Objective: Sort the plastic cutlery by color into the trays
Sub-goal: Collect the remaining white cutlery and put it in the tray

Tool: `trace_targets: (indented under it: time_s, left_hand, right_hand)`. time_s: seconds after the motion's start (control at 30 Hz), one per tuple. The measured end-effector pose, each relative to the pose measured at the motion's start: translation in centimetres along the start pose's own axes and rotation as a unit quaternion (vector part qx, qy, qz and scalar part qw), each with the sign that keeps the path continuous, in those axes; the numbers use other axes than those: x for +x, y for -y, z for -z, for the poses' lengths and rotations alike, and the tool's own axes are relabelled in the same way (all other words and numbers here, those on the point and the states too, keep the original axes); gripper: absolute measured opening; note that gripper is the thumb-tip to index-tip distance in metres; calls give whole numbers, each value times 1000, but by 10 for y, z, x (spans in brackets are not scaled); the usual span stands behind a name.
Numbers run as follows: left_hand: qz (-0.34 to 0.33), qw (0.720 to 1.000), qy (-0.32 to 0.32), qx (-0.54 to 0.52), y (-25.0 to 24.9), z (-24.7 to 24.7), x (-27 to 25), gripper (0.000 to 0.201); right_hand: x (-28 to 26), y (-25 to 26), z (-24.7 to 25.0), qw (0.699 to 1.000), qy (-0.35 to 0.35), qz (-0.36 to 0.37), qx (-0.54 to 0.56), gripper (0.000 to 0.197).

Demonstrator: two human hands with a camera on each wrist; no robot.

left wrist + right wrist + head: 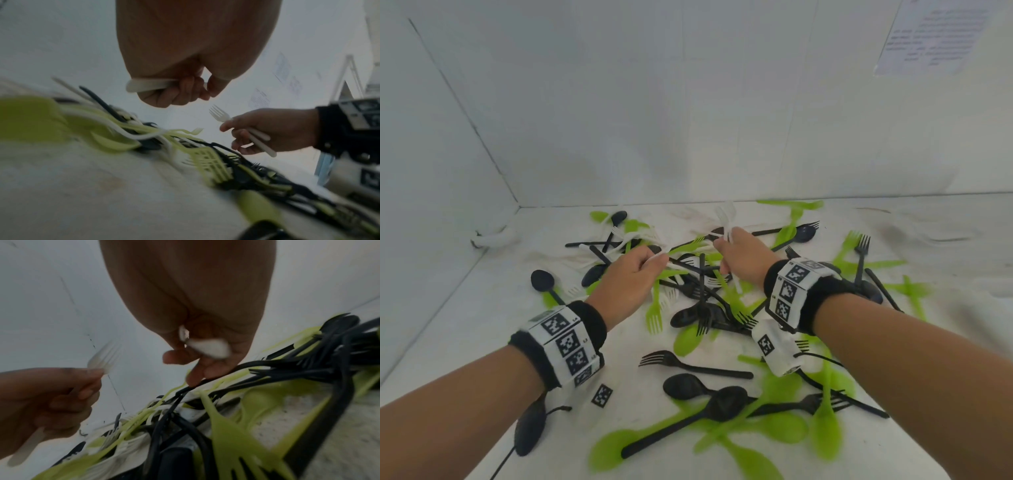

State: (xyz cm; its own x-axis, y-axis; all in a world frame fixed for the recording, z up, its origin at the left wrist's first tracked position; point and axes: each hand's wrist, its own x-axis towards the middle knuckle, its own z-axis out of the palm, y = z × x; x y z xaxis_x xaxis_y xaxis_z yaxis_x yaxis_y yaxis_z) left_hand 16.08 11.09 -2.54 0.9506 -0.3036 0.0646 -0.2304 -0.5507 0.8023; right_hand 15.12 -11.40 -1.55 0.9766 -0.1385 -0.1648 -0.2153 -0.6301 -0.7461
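White forks held above a mixed cutlery heap

A white plastic fork (144,86) is clamped in the left hand (631,277); white plastic forks (726,219) are clamped in the right hand (743,260), above green, black and white cutlery (702,308) on the walled white surface (465,325).

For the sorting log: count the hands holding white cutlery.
2. The left hand grips a white fork; the right hand pinches a second white fork, tines up. More pieces may be hidden in its palm.

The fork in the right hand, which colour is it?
White; the fork in the right hand shows best in the left wrist view.
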Motion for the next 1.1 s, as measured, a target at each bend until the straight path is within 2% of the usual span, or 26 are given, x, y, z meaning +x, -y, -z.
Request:
trace_targets:
  time_s: [0.17,0.23,0.33,0.43,0.5,0.6,0.7,0.77,0.83,0.9,0.97,1.03,1.1]
  left_hand:
    - [-53,989,32,136,24,25,-1,25]
    - [-83,975,44,199,35,34,-4,20]
    - [-139,943,73,293,39,37,-12,16]
    - [-176,925,91,325,37,36,-18,14]
    - [-175,920,99,335,40,39,-17,17]
    - [-176,912,89,360,51,46,-17,25]
    - [-139,897,90,411,62,52,-15,40]
    - [-108,884,104,442,66,52,-10,39]
    - [-101,884,107,443,67,49,-4,32]
    - [-112,886,97,439,65,45,-1,28]
    - [-115,880,99,450,63,43,-1,28]
    - [-96,876,126,457,63,42,-2,33]
    - [-63,886,143,436,63,45,0,42]
  right_hand:
    - [9,6,-18,1000,-4,18,-1,23]
    - [10,11,-26,998,3,47,-51,23]
    - [10,18,-40,989,54,81,-114,22]
    - [10,17,-46,969,81,101,-213,24]
    - [11,13,-42,960,75,85,-256,19]
    - [11,11,-34,962,39,70,-260,7]
    - [9,17,-37,974,4,98,-203,14]
    - [8,25,-44,986,-11,92,-138,21]
    - [7,32,-53,993,11,77,-86,25]
    - [5,37,-59,994,43,76,-67,29]
    - [2,38,-63,993,39,91,-63,30]
    - [0,38,-63,993,22,97,-57,34]
    - [0,36,-61,994,32,86,-65,36]
